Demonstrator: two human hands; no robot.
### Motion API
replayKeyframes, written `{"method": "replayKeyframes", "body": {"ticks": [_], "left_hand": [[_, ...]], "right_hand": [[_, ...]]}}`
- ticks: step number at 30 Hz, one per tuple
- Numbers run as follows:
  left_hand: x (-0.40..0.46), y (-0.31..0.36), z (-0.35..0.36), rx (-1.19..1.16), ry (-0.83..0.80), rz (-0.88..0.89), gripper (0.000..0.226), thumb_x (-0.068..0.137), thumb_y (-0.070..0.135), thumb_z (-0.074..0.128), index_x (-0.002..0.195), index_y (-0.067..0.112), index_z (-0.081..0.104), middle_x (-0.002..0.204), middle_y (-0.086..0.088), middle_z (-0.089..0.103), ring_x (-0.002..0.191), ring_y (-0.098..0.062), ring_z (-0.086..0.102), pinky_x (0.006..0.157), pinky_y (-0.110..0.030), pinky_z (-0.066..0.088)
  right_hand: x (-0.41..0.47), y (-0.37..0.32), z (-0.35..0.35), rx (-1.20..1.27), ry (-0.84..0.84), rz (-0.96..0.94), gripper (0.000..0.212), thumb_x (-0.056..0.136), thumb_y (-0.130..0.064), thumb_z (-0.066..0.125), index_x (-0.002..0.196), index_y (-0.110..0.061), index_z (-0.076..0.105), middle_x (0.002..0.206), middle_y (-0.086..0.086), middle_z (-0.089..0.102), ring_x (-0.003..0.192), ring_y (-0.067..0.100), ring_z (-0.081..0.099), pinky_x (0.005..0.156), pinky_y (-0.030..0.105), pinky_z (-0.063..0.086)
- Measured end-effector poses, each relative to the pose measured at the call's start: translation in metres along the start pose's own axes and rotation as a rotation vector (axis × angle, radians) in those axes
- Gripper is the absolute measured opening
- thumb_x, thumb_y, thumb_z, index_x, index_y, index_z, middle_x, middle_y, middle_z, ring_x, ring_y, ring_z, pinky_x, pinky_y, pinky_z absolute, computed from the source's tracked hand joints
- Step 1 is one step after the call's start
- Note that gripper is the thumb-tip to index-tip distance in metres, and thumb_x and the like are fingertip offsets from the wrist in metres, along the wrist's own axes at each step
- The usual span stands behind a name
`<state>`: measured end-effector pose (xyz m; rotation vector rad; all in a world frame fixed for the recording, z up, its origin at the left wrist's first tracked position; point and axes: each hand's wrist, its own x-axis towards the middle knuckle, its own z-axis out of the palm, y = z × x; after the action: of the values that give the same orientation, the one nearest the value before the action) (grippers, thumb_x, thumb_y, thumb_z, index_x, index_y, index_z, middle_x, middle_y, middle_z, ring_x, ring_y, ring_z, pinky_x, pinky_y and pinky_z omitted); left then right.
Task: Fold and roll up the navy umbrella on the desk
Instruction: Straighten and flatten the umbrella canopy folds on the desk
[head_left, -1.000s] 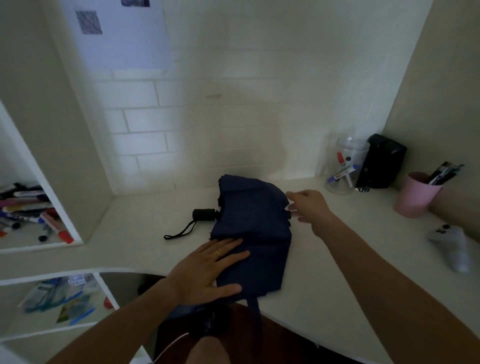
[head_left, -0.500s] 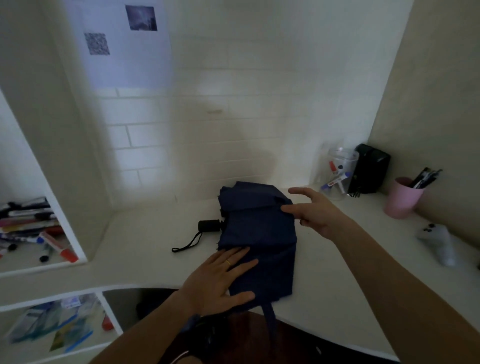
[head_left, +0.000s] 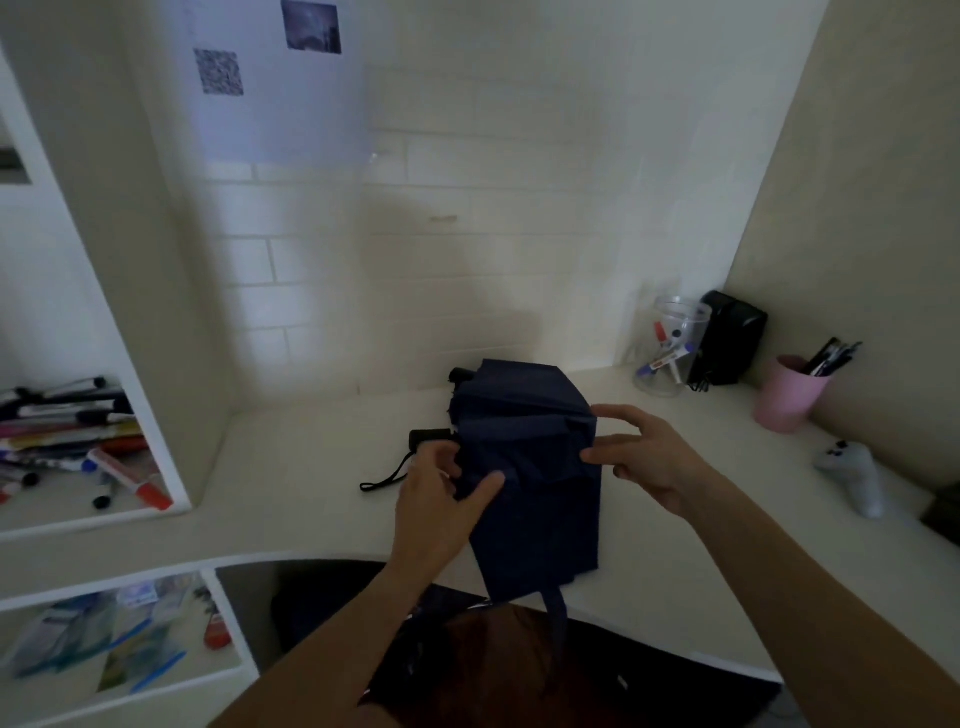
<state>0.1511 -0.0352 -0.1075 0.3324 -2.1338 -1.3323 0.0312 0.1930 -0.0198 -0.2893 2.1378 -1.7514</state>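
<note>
The navy umbrella (head_left: 535, 499) lies collapsed on the white desk (head_left: 291, 478), its canopy bunched in flat folds. Its black handle (head_left: 428, 437) with a wrist strap (head_left: 384, 475) points left, and a fabric strap (head_left: 558, 613) hangs over the desk's front edge. My left hand (head_left: 441, 499) grips the canopy's left edge beside the handle, thumb on top of the cloth. At the canopy's right edge, my right hand (head_left: 641, 460) pinches a fold between its fingertips and thumb.
A clear jar of markers (head_left: 670, 345), a black device (head_left: 730, 338) and a pink cup of pens (head_left: 789, 392) stand at the back right. A white controller (head_left: 852, 475) lies at the right. Shelves at the left hold several markers (head_left: 78, 441) and papers (head_left: 104, 639).
My left hand has lifted from lying flat on the canopy and now grips its left edge near the handle. My right hand has closed its fingers on the right fold.
</note>
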Motion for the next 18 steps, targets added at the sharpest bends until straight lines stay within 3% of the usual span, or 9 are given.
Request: {"method": "replayKeyframes", "body": {"ticks": [3, 6, 8, 11, 14, 16, 18], "left_hand": [[0.018, 0.018, 0.005, -0.204, -0.027, -0.256, 0.059, 0.075, 0.044, 0.087, 0.118, 0.021, 0.055, 0.109, 0.000, 0.063, 0.098, -0.015, 0.063, 0.085, -0.030, 0.055], [0.030, 0.029, 0.006, -0.220, -0.002, -0.200, 0.024, 0.083, 0.033, 0.083, 0.096, 0.020, 0.067, 0.100, -0.007, 0.068, 0.093, -0.021, 0.066, 0.085, -0.036, 0.057], [0.035, 0.037, 0.001, -0.255, 0.063, -0.152, 0.016, 0.084, 0.032, 0.082, 0.091, 0.024, 0.071, 0.100, -0.005, 0.069, 0.092, -0.019, 0.067, 0.086, -0.038, 0.059], [0.034, 0.050, -0.013, -0.190, 0.114, -0.083, 0.017, 0.082, 0.034, 0.083, 0.089, 0.021, 0.075, 0.100, 0.000, 0.071, 0.090, -0.011, 0.068, 0.081, -0.025, 0.057], [0.018, 0.056, -0.025, -0.221, -0.008, -0.082, 0.015, 0.084, 0.026, 0.082, 0.087, 0.012, 0.076, 0.086, 0.001, 0.076, 0.078, -0.003, 0.069, 0.071, -0.012, 0.053], [0.009, 0.054, -0.027, -0.268, -0.059, -0.108, 0.018, 0.086, 0.025, 0.080, 0.084, 0.008, 0.075, 0.081, 0.000, 0.075, 0.074, 0.000, 0.067, 0.068, -0.010, 0.051], [0.006, 0.048, -0.024, -0.327, -0.061, -0.169, 0.027, 0.087, 0.032, 0.078, 0.079, 0.007, 0.074, 0.083, -0.009, 0.076, 0.079, -0.010, 0.069, 0.076, -0.017, 0.054]], "right_hand": [[-0.002, 0.005, -0.001, 0.053, 0.005, -0.034, 0.063, 0.070, 0.010, 0.080, 0.121, -0.024, 0.066, 0.107, 0.021, 0.075, 0.090, 0.025, 0.067, 0.073, 0.033, 0.044], [-0.004, 0.006, -0.002, 0.065, 0.013, -0.064, 0.057, 0.074, 0.007, 0.079, 0.120, -0.024, 0.067, 0.105, 0.019, 0.075, 0.086, 0.023, 0.066, 0.070, 0.032, 0.043], [-0.004, 0.008, -0.003, 0.035, 0.019, -0.097, 0.051, 0.079, 0.003, 0.077, 0.122, -0.023, 0.066, 0.104, 0.018, 0.076, 0.087, 0.022, 0.066, 0.070, 0.033, 0.044], [-0.007, 0.012, -0.004, -0.036, 0.031, -0.182, 0.043, 0.085, -0.004, 0.073, 0.122, -0.024, 0.065, 0.097, 0.014, 0.077, 0.086, 0.020, 0.066, 0.068, 0.030, 0.045], [-0.011, 0.017, -0.006, -0.068, 0.010, -0.270, 0.043, 0.085, -0.006, 0.075, 0.119, -0.031, 0.067, 0.097, 0.015, 0.076, 0.082, 0.015, 0.066, 0.062, 0.021, 0.048], [-0.013, 0.021, -0.007, -0.066, 0.000, -0.315, 0.043, 0.084, -0.010, 0.077, 0.118, -0.034, 0.069, 0.101, 0.015, 0.072, 0.085, 0.016, 0.068, 0.060, 0.016, 0.048], [-0.013, 0.025, -0.006, -0.048, 0.004, -0.325, 0.041, 0.084, -0.012, 0.078, 0.118, -0.034, 0.070, 0.104, 0.013, 0.071, 0.087, 0.017, 0.068, 0.060, 0.014, 0.048]]}}
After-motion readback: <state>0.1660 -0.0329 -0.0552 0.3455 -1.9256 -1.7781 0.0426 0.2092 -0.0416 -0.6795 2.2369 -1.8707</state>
